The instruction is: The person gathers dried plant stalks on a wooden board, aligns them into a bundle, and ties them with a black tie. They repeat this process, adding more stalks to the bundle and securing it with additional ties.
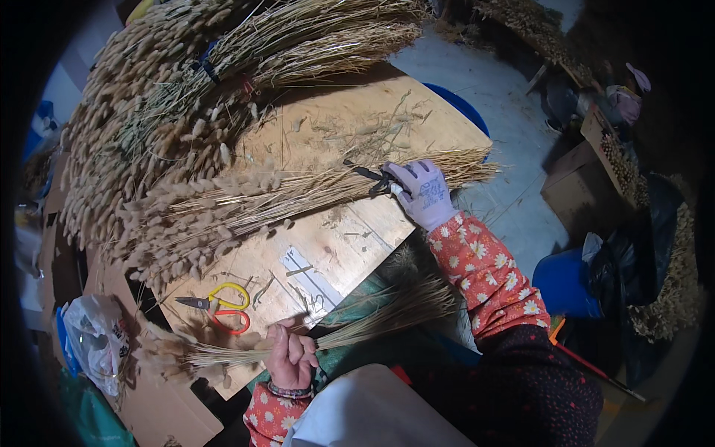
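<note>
My left hand (291, 353), bare, is closed around a small bundle of dried bunny-tail grass (240, 356) at the near edge of the wooden board (357, 223). In a purple glove, my right hand (423, 193) rests at the black tie (381, 181) of a larger dried grass bundle (301, 193); its fingers are bent onto the tie and stems. Whether they pinch the tie is not plain. Scissors with one yellow and one red handle (218, 307) lie on the board between the bundles. Fluffy heads of both bundles point left.
A large heap of tied bunny-tail grass (151, 112) covers the board's far left. Stem scraps (368, 131) lie behind the larger bundle. At left is a white plastic bag (95, 338); at right, a blue bucket (567, 282) and a cardboard box (581, 184). Another person (620, 103) is at the upper right.
</note>
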`<state>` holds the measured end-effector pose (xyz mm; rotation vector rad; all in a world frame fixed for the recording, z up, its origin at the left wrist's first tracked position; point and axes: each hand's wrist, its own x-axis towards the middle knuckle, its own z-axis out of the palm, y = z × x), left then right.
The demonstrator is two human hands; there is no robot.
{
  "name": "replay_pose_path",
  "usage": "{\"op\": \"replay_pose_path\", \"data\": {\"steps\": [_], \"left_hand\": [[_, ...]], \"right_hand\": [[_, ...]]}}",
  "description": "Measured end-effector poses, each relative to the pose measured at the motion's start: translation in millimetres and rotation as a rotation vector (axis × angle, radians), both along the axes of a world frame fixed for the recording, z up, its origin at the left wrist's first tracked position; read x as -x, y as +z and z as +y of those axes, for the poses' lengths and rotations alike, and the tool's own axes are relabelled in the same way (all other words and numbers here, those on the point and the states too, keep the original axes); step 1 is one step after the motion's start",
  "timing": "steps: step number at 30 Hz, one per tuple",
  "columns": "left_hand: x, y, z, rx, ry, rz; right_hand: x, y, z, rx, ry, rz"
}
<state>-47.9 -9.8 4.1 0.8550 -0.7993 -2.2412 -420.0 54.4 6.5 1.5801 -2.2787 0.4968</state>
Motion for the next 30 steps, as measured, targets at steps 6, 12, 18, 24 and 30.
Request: {"op": "replay_pose_path", "data": {"steps": [6, 12, 18, 24, 30], "left_hand": [[7, 5, 1, 0.014, -0.003, 0.053], [8, 9, 2, -0.054, -0.008, -0.012], [12, 5, 1, -0.059, -0.027, -0.027], [27, 8, -4, -0.014, -0.042, -0.019], [40, 13, -9, 0.022, -0.076, -0.027]], "right_hand": [[-6, 14, -26, -0.260, -0.005, 0.304], [-6, 30, -40, -0.294, 0.078, 0.293], [9, 31, -36, 0.101, 0.257, -0.023], [29, 29, -48, 0.904, -0.033, -1.477], [21, 54, -43, 0.710, -0.019, -0.900]]}}
